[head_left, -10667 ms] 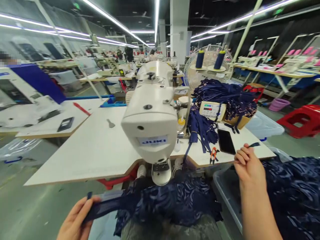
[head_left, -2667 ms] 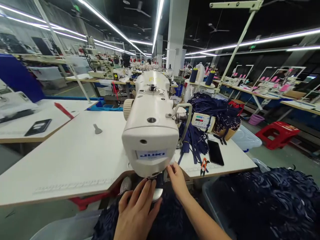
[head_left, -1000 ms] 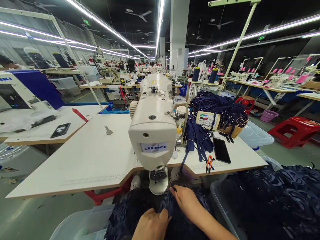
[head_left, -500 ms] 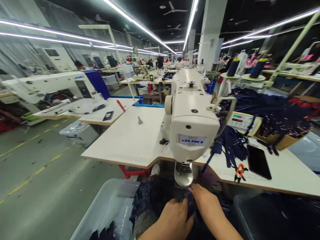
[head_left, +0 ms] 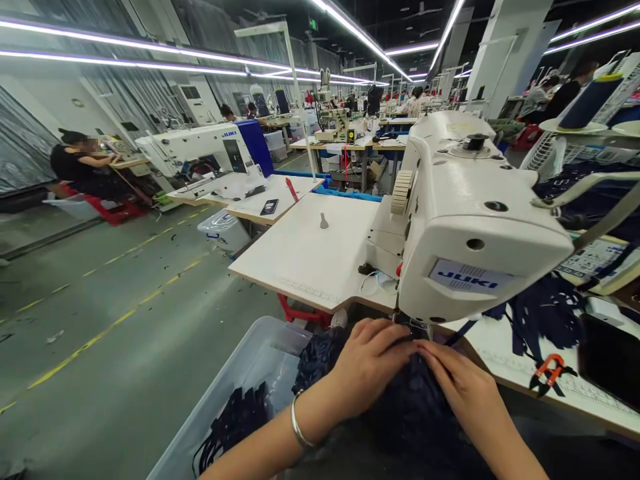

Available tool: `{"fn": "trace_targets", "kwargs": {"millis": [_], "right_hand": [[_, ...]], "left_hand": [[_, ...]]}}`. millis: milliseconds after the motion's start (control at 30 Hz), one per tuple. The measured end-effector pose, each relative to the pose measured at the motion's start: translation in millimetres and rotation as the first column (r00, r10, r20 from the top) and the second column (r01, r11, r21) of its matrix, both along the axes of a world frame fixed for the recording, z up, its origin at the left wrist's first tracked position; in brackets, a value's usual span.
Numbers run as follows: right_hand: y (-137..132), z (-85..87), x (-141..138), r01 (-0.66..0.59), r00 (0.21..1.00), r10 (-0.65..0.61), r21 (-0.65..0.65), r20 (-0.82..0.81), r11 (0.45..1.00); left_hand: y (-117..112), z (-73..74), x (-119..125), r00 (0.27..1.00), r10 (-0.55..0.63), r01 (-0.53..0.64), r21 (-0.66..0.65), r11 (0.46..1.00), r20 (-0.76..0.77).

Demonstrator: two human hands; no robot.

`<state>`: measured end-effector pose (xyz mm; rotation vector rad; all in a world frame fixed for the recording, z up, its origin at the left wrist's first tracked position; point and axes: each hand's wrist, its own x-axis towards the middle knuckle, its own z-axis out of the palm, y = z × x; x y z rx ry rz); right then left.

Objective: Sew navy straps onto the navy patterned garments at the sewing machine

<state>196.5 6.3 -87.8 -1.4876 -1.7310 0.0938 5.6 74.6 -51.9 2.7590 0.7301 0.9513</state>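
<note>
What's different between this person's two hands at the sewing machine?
The left hand has a silver bangle on its wrist; the right hand has a bare wrist. The left hand's fingers point rightward toward the foot of the sewing machine, while the right hand's fingers point leftward, so the tips nearly meet. Both lie palm down, fingers stretched out, on the navy fabric.

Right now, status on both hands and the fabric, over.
Left hand, right hand: both resting on navy fabric. Fabric bunched under sewing machine head. Orange snips apart, on table.
</note>
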Motion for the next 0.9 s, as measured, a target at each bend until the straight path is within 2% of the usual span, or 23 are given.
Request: {"fn": "trace_targets", "kwargs": {"millis": [100, 200, 333, 433, 533, 633, 767, 900], "right_hand": [[-2.2, -3.2, -1.7, 0.048, 0.991, -0.066, -0.147, -0.119, 0.988], [-5.2, -0.5, -3.1, 0.104, 0.953, -0.187, -0.323, -0.238, 0.941], [-7.9, 0.1, -3.3, 0.16, 0.899, -0.311, -0.429, -0.309, 0.889], [-6.8, -1.1, -2.3, 0.132, 0.867, -0.343, -0.498, -0.361, 0.857], [2.7, 0.2, 1.0, 0.06, 0.828, -0.312, -0.479, -0.467, 0.876], [17.5, 3.3, 7.3, 0.007, 0.837, -0.239, -0.428, -0.492, 0.904], [30.7, 4.5, 15.3, 0.089, 0.892, -0.248, -0.392, -0.378, 0.916], [34.1, 6.1, 17.1, 0.162, 0.925, -0.286, -0.419, -0.251, 0.893]], "left_hand": [[-4.5, -0.8, -1.2, 0.987, -0.095, 0.1, 0.034, 0.994, -0.126], [-8.6, -1.7, -2.9, 0.979, -0.071, 0.084, 0.062, 0.995, -0.19], [-11.1, -1.3, -2.6, 0.967, -0.018, 0.051, 0.126, 0.991, -0.252], [-11.8, 0.4, -1.6, 0.964, 0.026, 0.025, 0.185, 0.982, -0.265], [-11.7, 2.6, -0.2, 0.963, 0.054, 0.001, 0.2, 0.98, -0.266], [-10.4, 4.1, 2.5, 0.954, 0.089, -0.036, 0.186, 0.982, -0.285], [-8.1, 2.9, 6.8, 0.947, 0.13, -0.074, 0.195, 0.978, -0.293], [-8.2, -0.5, 11.4, 0.947, 0.169, -0.117, 0.198, 0.973, -0.272]]}}
